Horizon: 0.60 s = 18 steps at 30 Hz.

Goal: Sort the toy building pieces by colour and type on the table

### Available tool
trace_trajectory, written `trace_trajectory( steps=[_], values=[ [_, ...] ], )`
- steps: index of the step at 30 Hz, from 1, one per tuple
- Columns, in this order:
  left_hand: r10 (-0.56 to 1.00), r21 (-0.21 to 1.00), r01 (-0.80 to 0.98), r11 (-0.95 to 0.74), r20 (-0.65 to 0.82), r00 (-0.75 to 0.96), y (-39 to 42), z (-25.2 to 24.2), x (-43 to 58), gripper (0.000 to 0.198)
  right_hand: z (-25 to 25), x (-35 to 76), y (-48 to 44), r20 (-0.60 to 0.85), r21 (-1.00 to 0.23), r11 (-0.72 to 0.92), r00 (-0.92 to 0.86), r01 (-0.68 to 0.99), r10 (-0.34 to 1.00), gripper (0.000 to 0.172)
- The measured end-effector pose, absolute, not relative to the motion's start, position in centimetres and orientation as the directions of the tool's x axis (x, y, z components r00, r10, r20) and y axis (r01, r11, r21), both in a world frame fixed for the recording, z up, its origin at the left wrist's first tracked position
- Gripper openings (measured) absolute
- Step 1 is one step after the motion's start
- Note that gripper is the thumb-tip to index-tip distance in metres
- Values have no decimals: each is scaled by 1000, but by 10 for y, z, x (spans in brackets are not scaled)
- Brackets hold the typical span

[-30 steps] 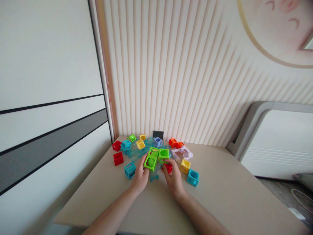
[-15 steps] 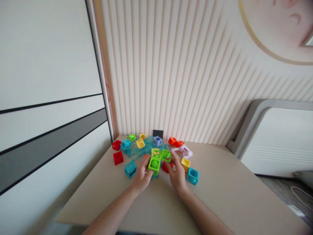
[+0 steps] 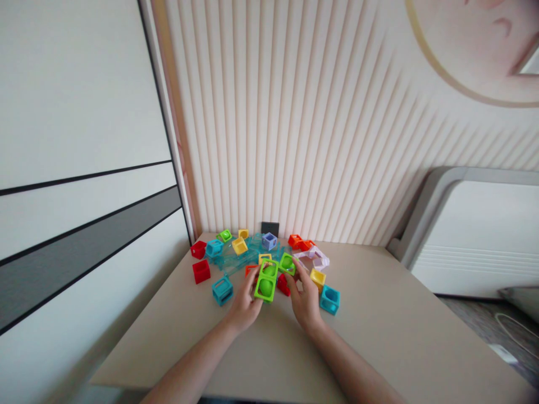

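Observation:
My left hand [image 3: 245, 301] is closed on a pair of joined green cube blocks [image 3: 266, 288], held above the table with their open round faces toward me. In my right hand [image 3: 306, 294] a single green cube block [image 3: 288, 263] is pinched between thumb and fingers. It sits just right of the pair's upper end; whether the two touch is hard to tell. Partly hidden behind the right fingers lies a red block [image 3: 283, 285]. Beyond the held pair a yellow block [image 3: 265, 258] shows in part.
Translucent teal track pieces [image 3: 236, 261] lie across the table [image 3: 379, 314]. To the left are a red cube [image 3: 201, 271] and a blue cube [image 3: 222, 290]; to the right, a yellow cube [image 3: 318, 279], another blue cube [image 3: 330, 299] and lilac pieces [image 3: 314, 255]. The ribbed wall stands behind.
The single green block in my right hand has tilted and risen slightly against the joined pair. My left hand keeps its hold. The whole view has shifted a little.

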<state>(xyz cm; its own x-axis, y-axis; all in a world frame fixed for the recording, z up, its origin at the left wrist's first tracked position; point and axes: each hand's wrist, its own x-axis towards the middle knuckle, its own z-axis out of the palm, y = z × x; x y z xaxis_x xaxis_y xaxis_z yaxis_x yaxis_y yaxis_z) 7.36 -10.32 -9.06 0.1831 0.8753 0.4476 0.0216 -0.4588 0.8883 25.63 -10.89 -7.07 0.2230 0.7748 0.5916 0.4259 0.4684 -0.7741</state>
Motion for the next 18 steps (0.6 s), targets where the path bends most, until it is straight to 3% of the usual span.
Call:
trace_trajectory(
  steps=[8, 18],
  values=[
    [878, 880, 42, -473, 468, 101, -99, -86, 72, 41, -65, 253, -113, 630, -743, 495, 225, 450, 743, 34],
    [898, 898, 51, -437, 433, 77, -99, -81, 72, 33, -65, 250, -116, 560, -805, 434, 274, 406, 782, 29]
  ],
)
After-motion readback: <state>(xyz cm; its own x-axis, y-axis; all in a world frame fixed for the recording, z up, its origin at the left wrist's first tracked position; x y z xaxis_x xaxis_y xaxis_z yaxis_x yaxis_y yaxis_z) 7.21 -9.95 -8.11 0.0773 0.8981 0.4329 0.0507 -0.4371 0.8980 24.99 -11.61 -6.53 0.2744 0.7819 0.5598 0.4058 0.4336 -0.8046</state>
